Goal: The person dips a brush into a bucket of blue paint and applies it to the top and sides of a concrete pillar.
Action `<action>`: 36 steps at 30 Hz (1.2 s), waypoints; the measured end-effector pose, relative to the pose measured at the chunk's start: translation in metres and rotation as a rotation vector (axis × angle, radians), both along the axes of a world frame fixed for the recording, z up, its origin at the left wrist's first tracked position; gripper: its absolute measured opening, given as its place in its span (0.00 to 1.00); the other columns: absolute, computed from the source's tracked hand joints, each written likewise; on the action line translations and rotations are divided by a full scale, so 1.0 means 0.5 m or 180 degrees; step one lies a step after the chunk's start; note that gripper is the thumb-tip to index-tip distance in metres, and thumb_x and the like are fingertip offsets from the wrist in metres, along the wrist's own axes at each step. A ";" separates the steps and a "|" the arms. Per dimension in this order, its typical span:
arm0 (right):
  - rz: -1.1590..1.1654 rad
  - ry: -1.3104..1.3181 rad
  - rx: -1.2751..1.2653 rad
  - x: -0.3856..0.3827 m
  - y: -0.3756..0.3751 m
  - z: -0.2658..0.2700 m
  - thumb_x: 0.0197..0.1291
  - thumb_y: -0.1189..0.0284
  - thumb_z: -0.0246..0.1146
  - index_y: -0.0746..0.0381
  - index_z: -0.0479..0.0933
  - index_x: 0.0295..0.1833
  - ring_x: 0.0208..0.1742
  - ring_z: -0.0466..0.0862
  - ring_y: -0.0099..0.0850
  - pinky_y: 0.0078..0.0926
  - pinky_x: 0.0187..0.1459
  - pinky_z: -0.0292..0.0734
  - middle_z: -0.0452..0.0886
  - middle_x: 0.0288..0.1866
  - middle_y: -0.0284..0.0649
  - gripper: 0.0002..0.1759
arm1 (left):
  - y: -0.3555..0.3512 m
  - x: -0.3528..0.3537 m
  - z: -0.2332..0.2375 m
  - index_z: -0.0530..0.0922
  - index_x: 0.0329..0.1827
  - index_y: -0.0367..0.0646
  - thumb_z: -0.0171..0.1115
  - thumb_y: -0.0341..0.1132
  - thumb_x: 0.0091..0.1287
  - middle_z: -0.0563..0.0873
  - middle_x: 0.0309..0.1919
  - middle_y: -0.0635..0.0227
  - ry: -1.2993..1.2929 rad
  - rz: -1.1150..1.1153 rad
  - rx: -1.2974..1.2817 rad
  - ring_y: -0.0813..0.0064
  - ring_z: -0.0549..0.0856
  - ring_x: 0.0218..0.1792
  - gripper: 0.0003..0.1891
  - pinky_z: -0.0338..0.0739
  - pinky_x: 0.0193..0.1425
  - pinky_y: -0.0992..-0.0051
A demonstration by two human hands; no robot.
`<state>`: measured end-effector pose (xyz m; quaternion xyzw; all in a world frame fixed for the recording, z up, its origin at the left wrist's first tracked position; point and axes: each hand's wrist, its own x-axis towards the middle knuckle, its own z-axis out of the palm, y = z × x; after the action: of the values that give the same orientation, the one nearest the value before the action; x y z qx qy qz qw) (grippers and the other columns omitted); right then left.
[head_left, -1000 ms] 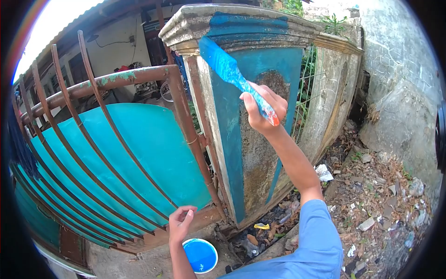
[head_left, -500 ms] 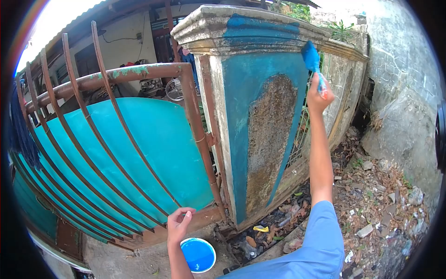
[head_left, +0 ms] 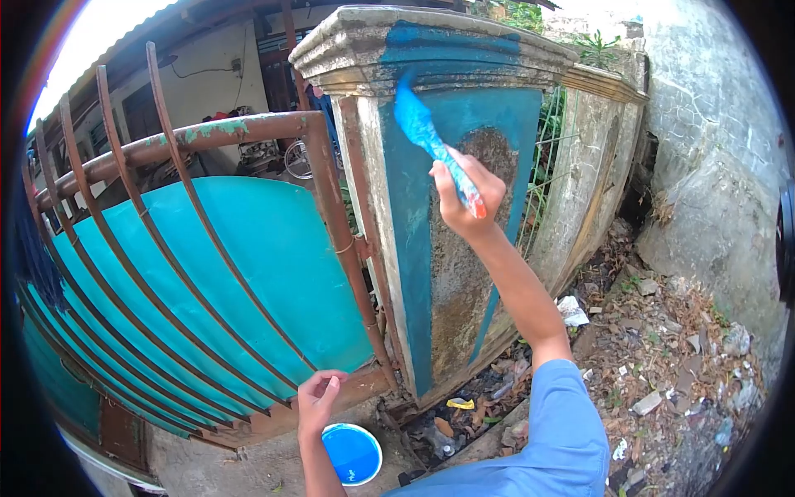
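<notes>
My right hand is closed round the handle of a paintbrush smeared with blue paint, its handle end red. The brush head is at the upper left of the pillar's blue face, just under the moulded cap; bristle contact is blurred. Blue paint covers the middle of the cap and frames a rough, bare brown panel. My left hand holds nothing, its fingers loosely bent and apart, above a white-rimmed bucket of blue paint.
A rusty barred gate with a turquoise panel stands left of the pillar. Rubble, leaves and litter lie on the right, below a grey wall. A yellow scrap rests by the pillar's base.
My right hand has swung the paintbrush left and slightly down, from the pillar's upper right corner to its upper left. My left hand stays near the bucket.
</notes>
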<state>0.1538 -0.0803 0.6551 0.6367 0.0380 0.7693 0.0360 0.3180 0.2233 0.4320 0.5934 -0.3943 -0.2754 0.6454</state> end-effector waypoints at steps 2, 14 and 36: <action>0.0008 0.0019 -0.0166 -0.013 0.005 0.000 0.55 0.76 0.67 0.71 0.80 0.41 0.21 0.82 0.30 0.24 0.23 0.75 0.82 0.26 0.44 0.10 | 0.003 -0.004 0.001 0.82 0.44 0.34 0.61 0.34 0.69 0.87 0.40 0.63 0.0047 0.0032 0.0009 0.76 0.82 0.45 0.11 0.73 0.52 0.75; -0.0802 -0.0170 0.0036 -0.138 -0.145 0.062 0.58 0.74 0.67 0.68 0.83 0.40 0.24 0.84 0.31 0.25 0.27 0.76 0.83 0.26 0.42 0.08 | 0.020 0.006 -0.010 0.82 0.43 0.34 0.60 0.33 0.69 0.86 0.39 0.64 0.0034 0.0088 -0.0067 0.77 0.82 0.43 0.09 0.73 0.51 0.76; -0.0222 -0.0078 -0.0528 -0.049 0.025 0.107 0.55 0.75 0.67 0.67 0.82 0.39 0.21 0.82 0.29 0.24 0.23 0.75 0.82 0.25 0.41 0.07 | 0.026 -0.004 -0.023 0.82 0.42 0.34 0.60 0.34 0.69 0.86 0.39 0.64 0.0024 0.0084 0.0050 0.77 0.82 0.44 0.10 0.74 0.51 0.76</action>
<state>0.1294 -0.0679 0.7085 0.6230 0.0789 0.7696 0.1157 0.3159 0.2363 0.4206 0.6026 -0.3818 -0.2723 0.6458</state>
